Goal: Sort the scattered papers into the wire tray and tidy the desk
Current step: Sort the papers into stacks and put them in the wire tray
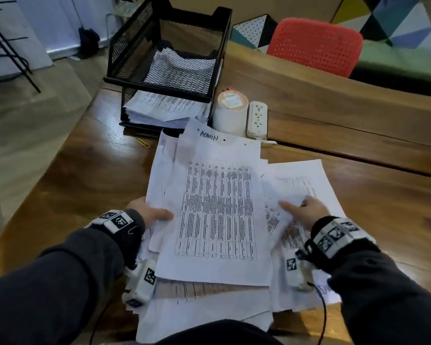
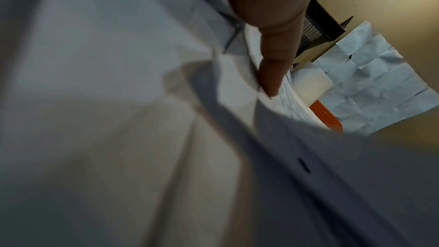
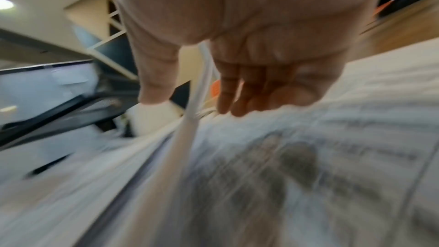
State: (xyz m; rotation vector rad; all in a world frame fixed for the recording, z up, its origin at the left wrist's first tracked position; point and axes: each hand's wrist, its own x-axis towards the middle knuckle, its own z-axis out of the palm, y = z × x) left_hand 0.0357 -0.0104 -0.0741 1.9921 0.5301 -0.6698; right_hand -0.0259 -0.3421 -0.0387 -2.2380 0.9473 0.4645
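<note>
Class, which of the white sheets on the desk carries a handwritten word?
The white table-printed sheet the left hand grips: "ADMIN" is penned along its far edge.

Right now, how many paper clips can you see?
2: one paper clip lies on the desk left of the papers; another sits at the left wrist. More may hide under sheets.

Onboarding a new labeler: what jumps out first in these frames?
The sheet marked ADMIN, a dense printed table, tops a loose pile of papers at the near desk edge; the left hand pinches its left side and the right hand grips a sheet beside it. Behind stands the black wire tray, a stack already in its lower tier.
</note>
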